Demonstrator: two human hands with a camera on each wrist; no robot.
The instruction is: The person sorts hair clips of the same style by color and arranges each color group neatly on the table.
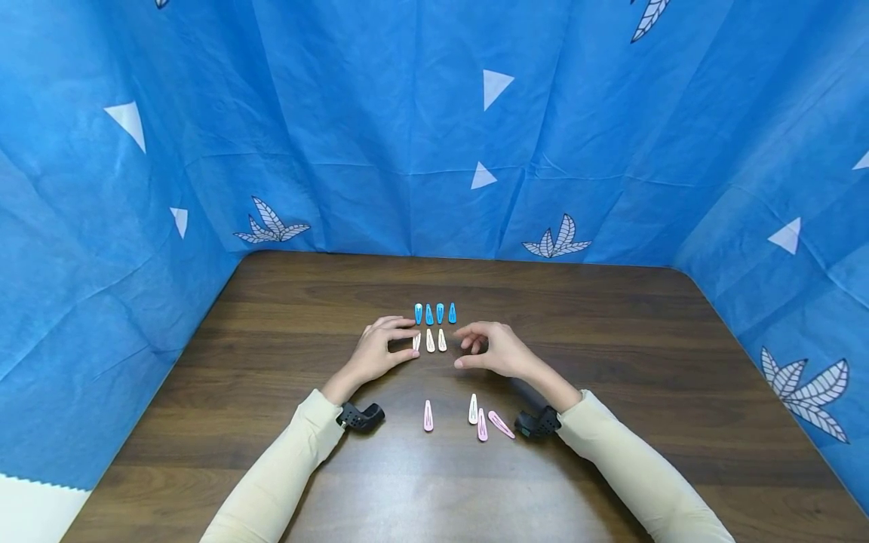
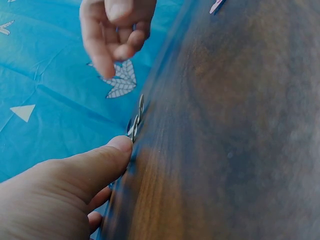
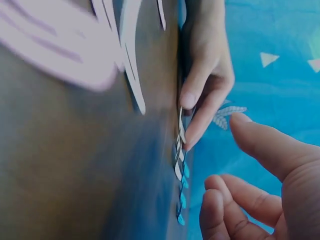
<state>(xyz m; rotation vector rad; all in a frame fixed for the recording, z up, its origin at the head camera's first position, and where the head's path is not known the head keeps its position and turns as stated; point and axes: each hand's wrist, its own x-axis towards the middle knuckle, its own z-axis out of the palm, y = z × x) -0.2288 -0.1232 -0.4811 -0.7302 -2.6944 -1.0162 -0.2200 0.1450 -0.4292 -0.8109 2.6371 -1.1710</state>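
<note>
My left hand (image 1: 375, 351) is at the left end of a short row of white hair clips. It pinches the leftmost white hair clip (image 1: 417, 342) between thumb and index finger, down at the tabletop. Two more white clips (image 1: 431, 341) lie just to its right. Beyond them is a row of several blue hair clips (image 1: 440, 313). To the right of the white row, my right hand (image 1: 498, 349) hovers with fingers loosely bent and nothing in them. In the right wrist view, the left thumb and index finger (image 3: 189, 97) meet the end of the white row.
Closer to me lie a pink hair clip (image 1: 428, 415), a white clip (image 1: 473, 409) and two more pink clips (image 1: 482, 424), near the right wristband. The brown wooden table (image 1: 305, 302) is bordered by blue patterned cloth (image 1: 407, 151) at the back and sides.
</note>
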